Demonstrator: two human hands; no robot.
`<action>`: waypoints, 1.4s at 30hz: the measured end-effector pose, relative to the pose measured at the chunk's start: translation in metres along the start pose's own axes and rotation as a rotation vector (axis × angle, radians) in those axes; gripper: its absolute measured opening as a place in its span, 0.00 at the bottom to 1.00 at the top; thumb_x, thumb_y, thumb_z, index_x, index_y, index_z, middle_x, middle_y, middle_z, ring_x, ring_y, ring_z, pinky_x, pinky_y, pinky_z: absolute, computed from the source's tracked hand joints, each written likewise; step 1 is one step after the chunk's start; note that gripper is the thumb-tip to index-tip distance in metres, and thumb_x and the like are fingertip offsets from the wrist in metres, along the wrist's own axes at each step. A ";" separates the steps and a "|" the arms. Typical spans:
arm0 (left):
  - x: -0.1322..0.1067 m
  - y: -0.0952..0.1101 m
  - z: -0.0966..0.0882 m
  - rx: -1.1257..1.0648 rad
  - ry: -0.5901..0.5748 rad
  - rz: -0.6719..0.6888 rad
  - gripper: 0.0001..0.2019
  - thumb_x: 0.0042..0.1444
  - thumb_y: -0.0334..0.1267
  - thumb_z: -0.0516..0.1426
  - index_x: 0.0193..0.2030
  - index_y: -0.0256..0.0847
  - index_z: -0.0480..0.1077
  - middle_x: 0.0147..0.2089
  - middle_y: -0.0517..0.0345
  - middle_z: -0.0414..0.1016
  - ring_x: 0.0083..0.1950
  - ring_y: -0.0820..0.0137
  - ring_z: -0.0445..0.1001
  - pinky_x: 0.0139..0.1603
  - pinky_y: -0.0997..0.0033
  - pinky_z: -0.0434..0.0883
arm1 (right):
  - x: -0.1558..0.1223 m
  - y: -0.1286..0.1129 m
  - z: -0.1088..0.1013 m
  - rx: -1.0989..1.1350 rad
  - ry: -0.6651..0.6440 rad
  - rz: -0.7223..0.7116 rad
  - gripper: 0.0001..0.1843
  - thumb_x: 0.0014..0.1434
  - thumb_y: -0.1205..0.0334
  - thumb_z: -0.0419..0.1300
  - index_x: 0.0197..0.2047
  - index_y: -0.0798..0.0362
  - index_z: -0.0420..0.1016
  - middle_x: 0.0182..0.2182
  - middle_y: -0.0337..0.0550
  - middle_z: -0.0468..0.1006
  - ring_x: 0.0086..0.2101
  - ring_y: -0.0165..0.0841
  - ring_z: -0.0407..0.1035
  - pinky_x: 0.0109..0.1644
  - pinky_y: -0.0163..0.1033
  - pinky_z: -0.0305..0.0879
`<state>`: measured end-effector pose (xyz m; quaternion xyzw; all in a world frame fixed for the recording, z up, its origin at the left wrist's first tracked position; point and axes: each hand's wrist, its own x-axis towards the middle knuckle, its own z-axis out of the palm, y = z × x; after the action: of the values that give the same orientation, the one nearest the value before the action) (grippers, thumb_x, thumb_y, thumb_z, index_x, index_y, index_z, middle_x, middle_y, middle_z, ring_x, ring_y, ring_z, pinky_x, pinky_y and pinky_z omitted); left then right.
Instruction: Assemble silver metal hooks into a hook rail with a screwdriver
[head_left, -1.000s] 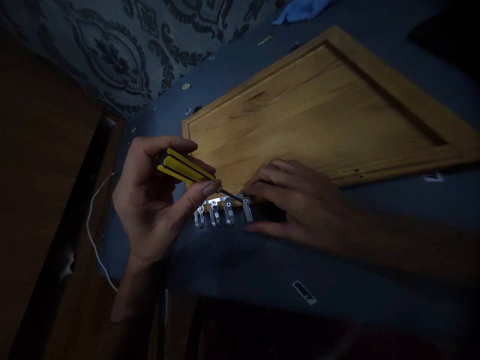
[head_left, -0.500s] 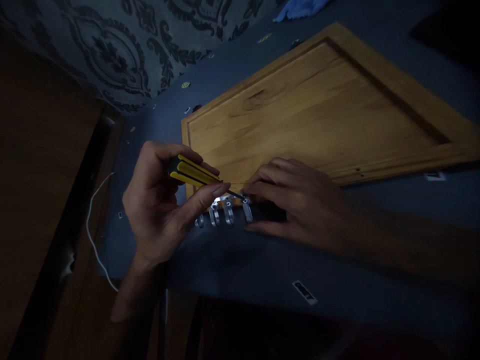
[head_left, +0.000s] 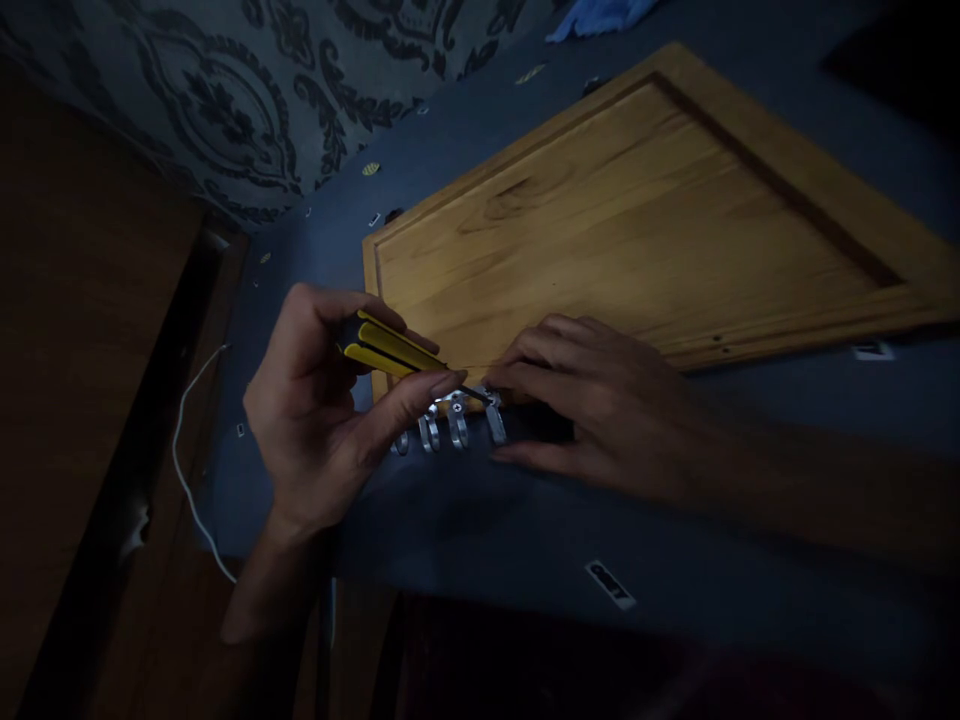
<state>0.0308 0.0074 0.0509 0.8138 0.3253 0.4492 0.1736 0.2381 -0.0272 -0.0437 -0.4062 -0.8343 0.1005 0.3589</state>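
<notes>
In my left hand (head_left: 319, 420), the fingers and thumb are wrapped round a yellow-and-black screwdriver (head_left: 397, 348). Its thin dark shaft slants down to the right, and the tip meets the top of the rightmost metal hook (head_left: 496, 422). Several such silvery hooks make up a hook rack (head_left: 457, 412) along the lower left edge of a wooden panel (head_left: 600, 220); a cross-head screw shows on one of them. My right hand (head_left: 600, 405) closes about the rightmost hook, index finger near its top and thumb by its lower end. Its fingertips partly hide the contact.
A dark blue tabletop (head_left: 465, 540) with printed labels lies under the panel. Behind it stands a patterned wall (head_left: 225, 110). A blue cloth (head_left: 600, 18) lies at the back, and a white cable (head_left: 180, 450) hangs down at the left edge. The light is dim.
The screwdriver handle has turned slightly in my left hand, and the left thumb has slid a little along it to the right. My right hand stays in place.
</notes>
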 end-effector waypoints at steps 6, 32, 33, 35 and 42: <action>-0.001 0.002 0.001 0.079 0.007 0.083 0.13 0.56 0.44 0.72 0.46 0.55 0.76 0.36 0.60 0.76 0.32 0.60 0.79 0.28 0.49 0.78 | -0.001 0.000 0.001 0.010 0.011 0.007 0.22 0.66 0.44 0.62 0.48 0.55 0.80 0.41 0.50 0.78 0.43 0.44 0.70 0.45 0.49 0.66; 0.011 0.001 -0.022 -0.079 -0.320 0.042 0.20 0.60 0.34 0.67 0.57 0.57 0.74 0.46 0.62 0.80 0.41 0.60 0.84 0.39 0.57 0.85 | -0.001 0.001 0.000 0.000 -0.010 0.006 0.21 0.66 0.45 0.62 0.48 0.54 0.80 0.41 0.50 0.78 0.41 0.44 0.70 0.45 0.49 0.66; 0.010 0.001 -0.021 -0.069 -0.246 0.038 0.19 0.61 0.36 0.67 0.57 0.57 0.74 0.46 0.62 0.80 0.41 0.62 0.84 0.40 0.58 0.85 | -0.001 0.001 0.000 0.002 -0.008 0.005 0.21 0.66 0.44 0.62 0.48 0.54 0.80 0.41 0.50 0.78 0.41 0.43 0.70 0.45 0.49 0.66; 0.008 0.002 -0.017 -0.056 -0.119 0.039 0.17 0.61 0.38 0.67 0.56 0.55 0.74 0.46 0.64 0.78 0.41 0.66 0.83 0.41 0.60 0.85 | -0.002 0.002 0.001 0.008 -0.003 -0.001 0.21 0.66 0.44 0.61 0.48 0.54 0.80 0.41 0.51 0.79 0.42 0.43 0.70 0.45 0.49 0.66; 0.004 0.001 -0.010 -0.002 -0.106 0.032 0.16 0.58 0.40 0.70 0.52 0.53 0.75 0.45 0.62 0.78 0.38 0.63 0.84 0.36 0.58 0.83 | -0.002 0.002 0.000 -0.004 0.026 -0.032 0.23 0.67 0.44 0.61 0.49 0.56 0.80 0.41 0.51 0.79 0.42 0.43 0.71 0.44 0.48 0.66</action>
<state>0.0245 0.0096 0.0594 0.8414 0.3023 0.4083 0.1842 0.2399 -0.0274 -0.0456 -0.3948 -0.8361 0.0880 0.3706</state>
